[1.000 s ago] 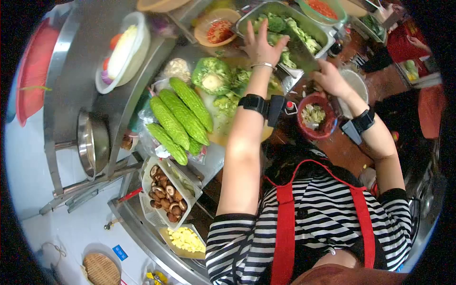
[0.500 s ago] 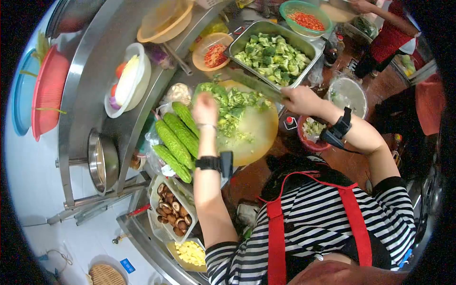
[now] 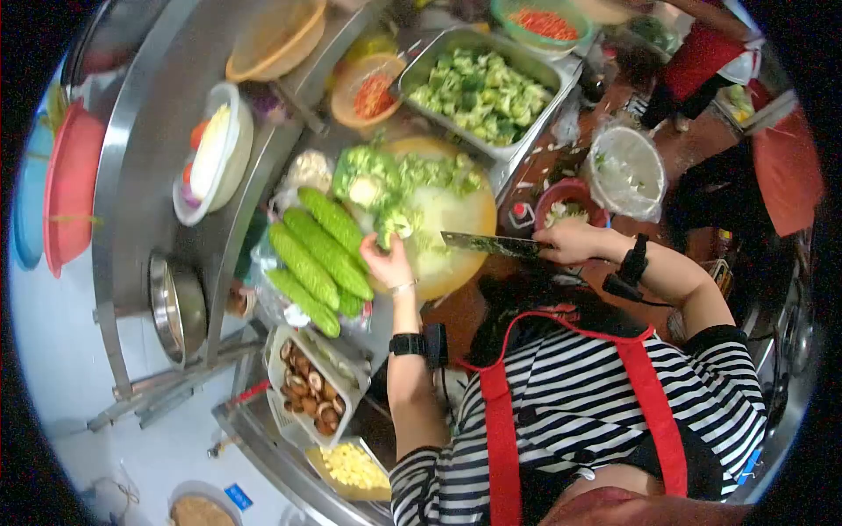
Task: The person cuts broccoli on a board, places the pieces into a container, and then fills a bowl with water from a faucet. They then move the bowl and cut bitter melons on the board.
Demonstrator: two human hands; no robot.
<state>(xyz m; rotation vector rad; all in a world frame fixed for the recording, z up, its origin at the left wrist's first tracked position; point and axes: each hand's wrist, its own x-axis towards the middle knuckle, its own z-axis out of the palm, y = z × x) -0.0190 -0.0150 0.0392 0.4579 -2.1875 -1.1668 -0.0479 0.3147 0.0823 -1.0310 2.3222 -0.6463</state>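
Observation:
My left hand (image 3: 388, 263) pinches a small broccoli floret (image 3: 396, 224) at the near left edge of the round cutting board (image 3: 460, 215). In my right hand (image 3: 572, 242) is a cleaver (image 3: 495, 245), its blade pointing left, low across the board's right side. A larger broccoli head (image 3: 367, 180) sits at the board's left edge, its pale cut stem showing. Chopped green bits (image 3: 438, 175) lie on the far part of the board. Long bumpy green gourds (image 3: 317, 254) are just left of my left hand.
Beyond the board stands a steel tray (image 3: 561, 83) of broccoli pieces, beside a bowl (image 3: 346, 105) of chopped red peppers. Mushrooms (image 3: 309, 386) fill a basket at lower left. A lined bucket (image 3: 627, 171) and a red basin (image 3: 574, 197) stand at right. Another person (image 3: 706, 57) is at upper right.
My left hand has come back toward me from the broccoli head, now with a floret in its fingers. The cleaver has swung down and nearer to my body.

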